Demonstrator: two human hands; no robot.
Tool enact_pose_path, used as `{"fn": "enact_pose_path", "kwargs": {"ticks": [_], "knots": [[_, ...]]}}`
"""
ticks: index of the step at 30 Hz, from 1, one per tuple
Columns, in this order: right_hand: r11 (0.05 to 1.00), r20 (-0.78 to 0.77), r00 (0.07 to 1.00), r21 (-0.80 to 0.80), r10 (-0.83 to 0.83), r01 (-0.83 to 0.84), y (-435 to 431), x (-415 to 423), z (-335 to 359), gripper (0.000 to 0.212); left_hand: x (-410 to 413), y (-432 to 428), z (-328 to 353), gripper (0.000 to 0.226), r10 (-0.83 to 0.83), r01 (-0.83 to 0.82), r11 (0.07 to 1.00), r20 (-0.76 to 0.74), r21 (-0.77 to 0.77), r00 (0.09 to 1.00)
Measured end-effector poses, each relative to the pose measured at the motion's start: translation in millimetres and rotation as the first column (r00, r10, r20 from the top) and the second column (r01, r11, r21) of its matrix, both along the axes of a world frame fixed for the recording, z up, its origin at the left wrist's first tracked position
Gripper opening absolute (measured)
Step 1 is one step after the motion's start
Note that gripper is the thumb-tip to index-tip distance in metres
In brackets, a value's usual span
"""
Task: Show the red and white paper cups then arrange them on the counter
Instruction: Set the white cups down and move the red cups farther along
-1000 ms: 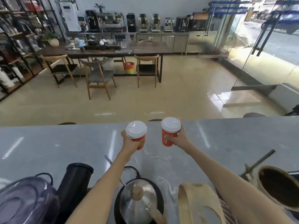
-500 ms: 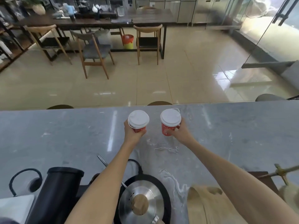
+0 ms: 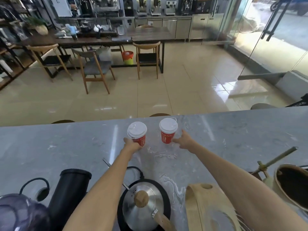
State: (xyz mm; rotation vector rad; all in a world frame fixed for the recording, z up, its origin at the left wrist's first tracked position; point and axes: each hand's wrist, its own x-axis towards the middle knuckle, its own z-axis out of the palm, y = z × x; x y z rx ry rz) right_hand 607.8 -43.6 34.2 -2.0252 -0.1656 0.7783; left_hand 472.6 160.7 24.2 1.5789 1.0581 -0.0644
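Two red paper cups with white lids are near the far edge of the grey marble counter. My left hand is wrapped around the lower part of the left cup, which tilts slightly toward me at counter level. The right cup stands upright on the counter. Just to its right is my right hand, fingers spread, with only the thumb near the cup's base.
Close to me are a steel kettle with a wooden knob on a black base, a black cylinder, a wooden board, a brown pot and a brass rod. Stool tops show beyond the counter's far edge.
Both cups have come down from being held up side by side. The right cup now stands on the counter and my right hand has opened off it. The view has tilted up.
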Motion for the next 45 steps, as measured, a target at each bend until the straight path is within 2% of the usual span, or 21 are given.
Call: {"fn": "enact_pose_path", "kwargs": {"ticks": [4, 7, 9, 12, 15, 17, 19, 23, 26, 28, 31, 33, 35, 37, 39, 42, 45], "knots": [[0.993, -0.048, 0.996, -0.089, 0.078, -0.082, -21, -21, 81, 0.046, -18, -15, 78, 0.076, 0.036, -0.033, 0.995, -0.025, 0.096, 0.999], [0.997, 0.139, 0.988, -0.028, 0.071, -0.067, -36, -53, 151, 0.034, -36, -32, 151, 0.049, 0.022, -0.038, 0.99, 0.123, 0.134, 0.992], [0.993, 0.338, 0.94, 0.088, 0.043, -0.077, -46, -82, 196, 0.033, -55, -53, 196, 0.027, -0.071, 0.023, 0.975, 0.212, 0.221, 0.975], [0.964, 0.551, 0.835, 0.22, 0.006, -0.152, -74, -138, 245, 0.024, -92, -93, 242, 0.039, -0.289, 0.146, 0.897, 0.302, 0.418, 0.909], [0.924, 0.65, 0.759, 0.314, -0.042, -0.218, -122, -203, 258, 0.018, -153, -141, 253, 0.031, -0.483, 0.216, 0.802, 0.392, 0.557, 0.783], [0.918, 0.652, 0.755, 0.337, -0.068, -0.209, -160, -248, 246, 0.017, -197, -171, 236, 0.025, -0.544, 0.245, 0.791, 0.461, 0.56, 0.702], [0.935, 0.627, 0.77, 0.333, -0.119, -0.126, -204, -287, 220, 0.017, -237, -200, 210, 0.021, -0.566, 0.3, 0.803, 0.499, 0.515, 0.656], [0.967, 0.585, 0.779, 0.233, -0.225, 0.105, -295, -345, 153, 0.02, -284, -239, 138, 0.01, -0.547, 0.373, 0.833, 0.513, 0.408, 0.661], [0.948, 0.542, 0.778, 0.149, -0.317, 0.282, -363, -373, 113, 0.027, -305, -261, 86, 0.032, -0.572, 0.398, 0.813, 0.457, 0.425, 0.681], [0.94, 0.541, 0.781, 0.059, -0.313, 0.335, -404, -378, 92, 0.037, -312, -277, 62, 0.045, -0.587, 0.435, 0.804, 0.427, 0.405, 0.688], [0.949, 0.511, 0.836, -0.112, -0.2, 0.295, -434, -365, 63, 0.045, -313, -289, 37, 0.06, -0.666, 0.532, 0.742, 0.353, 0.407, 0.657], [0.951, 0.484, 0.869, -0.208, -0.104, 0.23, -444, -346, 44, 0.062, -310, -303, 29, 0.076, -0.749, 0.583, 0.657, 0.326, 0.478, 0.577], [0.953, 0.507, 0.862, -0.261, 0.002, 0.151, -445, -325, 24, 0.081, -303, -319, 22, 0.087, -0.795, 0.607, 0.594, 0.27, 0.528, 0.543], [0.957, 0.526, 0.845, -0.282, 0.097, 0.066, -443, -306, 7, 0.093, -294, -334, 11, 0.1, -0.808, 0.617, 0.542, 0.152, 0.571, 0.57], [0.969, 0.482, 0.867, -0.246, 0.129, -0.007, -444, -289, -9, 0.098, -289, -348, -1, 0.103, -0.79, 0.631, 0.534, 0.066, 0.563, 0.609], [0.997, 0.365, 0.93, -0.072, 0.049, -0.024, -449, -275, -28, 0.099, -282, -367, -17, 0.094, -0.7, 0.568, 0.641, 0.089, 0.517, 0.709], [0.998, 0.332, 0.943, 0.054, -0.007, -0.011, -455, -272, -41, 0.096, -283, -383, -21, 0.084, -0.526, 0.367, 0.748, 0.157, 0.553, 0.836]]}}
